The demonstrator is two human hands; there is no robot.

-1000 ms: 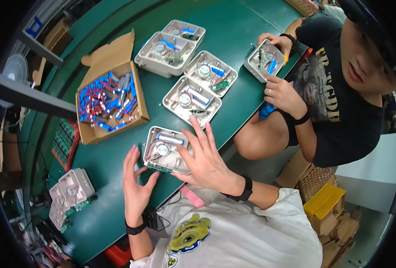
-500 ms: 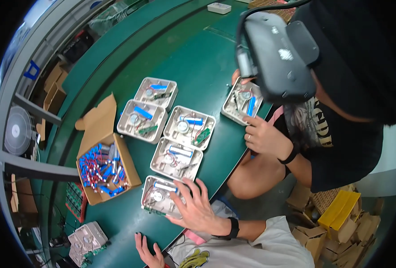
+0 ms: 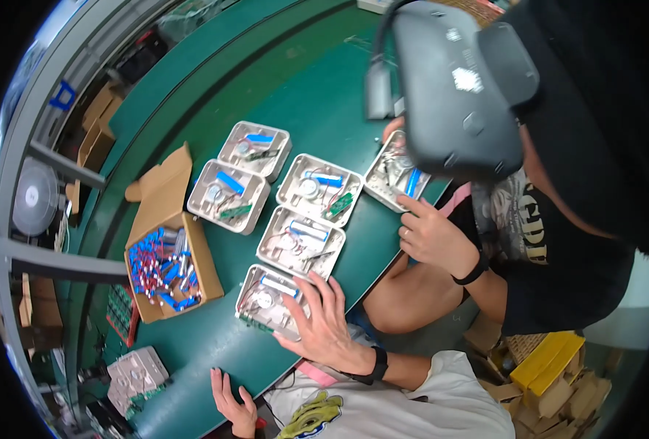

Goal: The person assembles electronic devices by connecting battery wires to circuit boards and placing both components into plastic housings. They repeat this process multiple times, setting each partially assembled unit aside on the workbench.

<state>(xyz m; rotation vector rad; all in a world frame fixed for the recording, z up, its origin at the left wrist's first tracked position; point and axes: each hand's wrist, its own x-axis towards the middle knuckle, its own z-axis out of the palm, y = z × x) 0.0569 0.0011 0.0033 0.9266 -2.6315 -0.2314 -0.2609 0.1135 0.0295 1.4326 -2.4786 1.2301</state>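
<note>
Right hand over the nearest open grey housing; left hand holds nothing visible.
The housing sits on the green table near its edge, just beside the next grey housing; inside lie a white-and-blue cylinder and a round metal disc, with a green board at the rim. My right fingers are spread, pressure undetermined; my left are loosely open by the table edge. I judge the present step as steadying; any shift calls for care around the board.

Bright, even light — sheen on green tabletop — edges bowed, corners black.
</note>
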